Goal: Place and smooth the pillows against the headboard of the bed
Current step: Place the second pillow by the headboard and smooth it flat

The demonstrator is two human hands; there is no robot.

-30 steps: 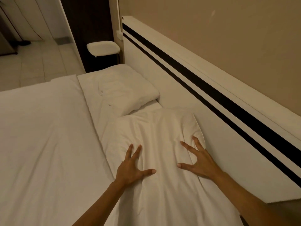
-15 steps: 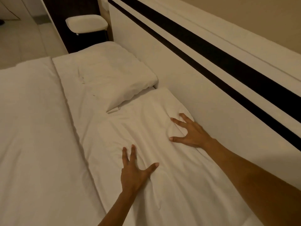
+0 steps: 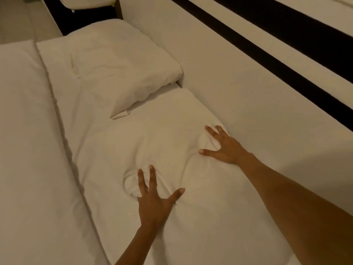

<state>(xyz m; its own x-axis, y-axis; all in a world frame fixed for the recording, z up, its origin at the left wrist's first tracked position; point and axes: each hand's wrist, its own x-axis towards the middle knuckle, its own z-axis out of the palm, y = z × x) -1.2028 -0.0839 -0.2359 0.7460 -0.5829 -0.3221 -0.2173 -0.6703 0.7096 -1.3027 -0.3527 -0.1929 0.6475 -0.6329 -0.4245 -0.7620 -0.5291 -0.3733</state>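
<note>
Two white pillows lie side by side along the white headboard with its black stripes. The near pillow is under both my hands. My left hand presses flat on its near side, fingers spread, with the cover bunched into a fold by my fingertips. My right hand presses flat on the edge next to the headboard, fingers spread, denting the cover. The far pillow rests flat against the headboard, its near corner overlapping the near pillow's end.
A white duvet covers the bed to the left of the pillows, with a seam between them. A dark bedside unit with a white top stands beyond the far pillow. Tiled floor shows at the top left.
The view has dipped down and moved closer to the pillows. Both hands slid forward along the near pillow and now press deeper, with fresh folds gathered at the fingertips.
</note>
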